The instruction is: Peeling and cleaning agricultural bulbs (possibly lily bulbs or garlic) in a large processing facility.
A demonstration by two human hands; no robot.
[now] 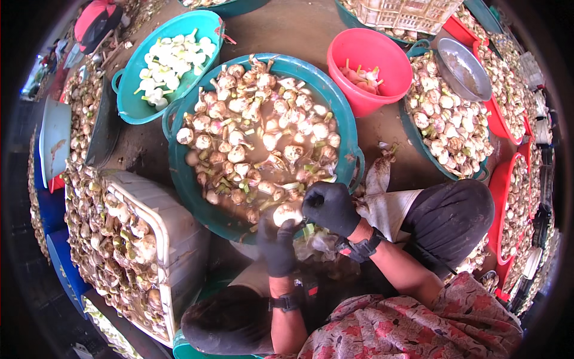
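In my left hand (276,247), gloved in black, is a pale garlic bulb (287,214), held at the near rim of a large green tub (347,130). My right hand (332,208), in a matching glove, is curled close beside that bulb. Its fingertips face the bulb, and whether they pinch anything is hidden. Muddy, unpeeled garlic bulbs (237,152) sit in brown water inside the tub. Loose pale skins (316,244) hang just below my hands, over my lap.
Peeled white bulbs (172,58) lie in a turquoise basin (134,105) at upper left. A pink bucket (367,42) holds a few bulbs. To the right, a metal bowl (464,69) rests on heaped garlic (448,121). A white plastic bin (184,238) brims with dirty garlic at left.
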